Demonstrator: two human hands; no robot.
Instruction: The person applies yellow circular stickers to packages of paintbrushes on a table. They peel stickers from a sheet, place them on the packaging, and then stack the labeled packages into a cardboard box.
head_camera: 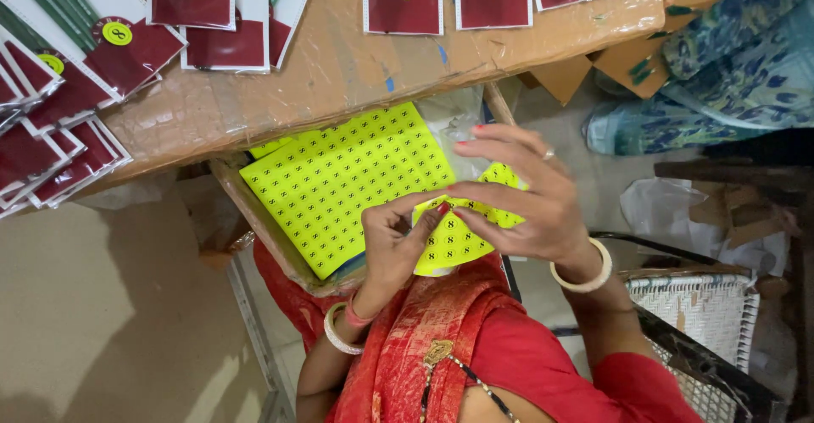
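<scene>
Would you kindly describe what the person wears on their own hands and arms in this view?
The left hand has red-painted nails, and its wrist carries a white bangle beside a thin red one. The right hand also has red nails, a ring on one finger and a white bangle at the wrist. A red short sleeve covers the right upper arm.

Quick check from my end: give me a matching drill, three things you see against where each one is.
Things:
1. small yellow sticker sheet
2. large yellow sticker sheet
3. dark red packets

Places:
A. on the brown table top
B. lying in the open box under the table edge
C. held between the left hand and the right hand

Pairs: 1-C, 2-B, 3-A
</scene>
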